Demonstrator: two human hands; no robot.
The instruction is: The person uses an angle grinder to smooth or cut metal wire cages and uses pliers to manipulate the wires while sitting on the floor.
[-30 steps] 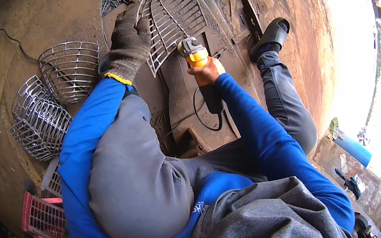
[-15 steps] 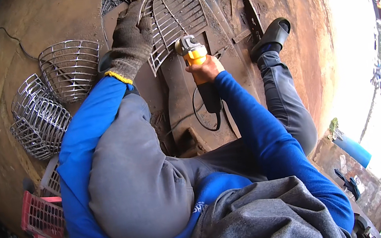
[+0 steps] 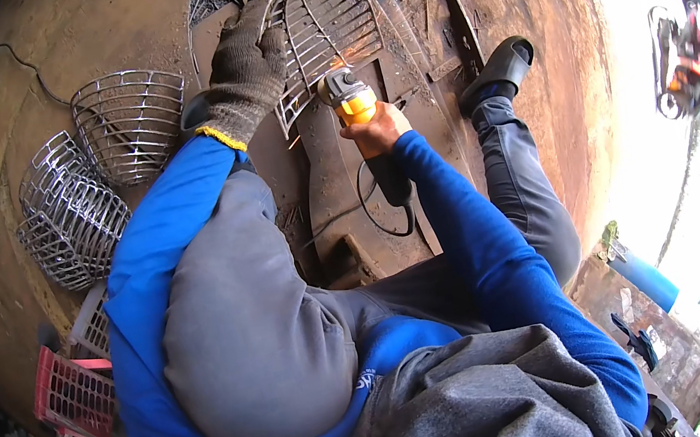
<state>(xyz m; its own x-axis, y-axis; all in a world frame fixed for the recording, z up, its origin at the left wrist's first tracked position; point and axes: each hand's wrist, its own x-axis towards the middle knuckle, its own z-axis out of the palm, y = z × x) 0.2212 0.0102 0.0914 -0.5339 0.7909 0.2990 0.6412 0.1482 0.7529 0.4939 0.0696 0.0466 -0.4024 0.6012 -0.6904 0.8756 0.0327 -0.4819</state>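
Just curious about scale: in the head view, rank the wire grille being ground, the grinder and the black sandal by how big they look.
1. Grille, largest.
2. Grinder.
3. Sandal.
The last two look close; the fisheye bend makes their order unsure.

Both my arms out in front, both grips closed.

My left hand (image 3: 246,69), in a knitted grey work glove with a yellow cuff edge, is reaching up and away from me, fingers curled over and clamped tight, back of the hand facing the camera. The left arm runs up from the lower left in a blue sleeve, elbow bent under a grey layer. My right hand (image 3: 374,128) is bare, fist wrapped firmly, thumb side up, sitting lower and to the right of the left. The right forearm, blue-sleeved, stretches in a long diagonal from the lower right.
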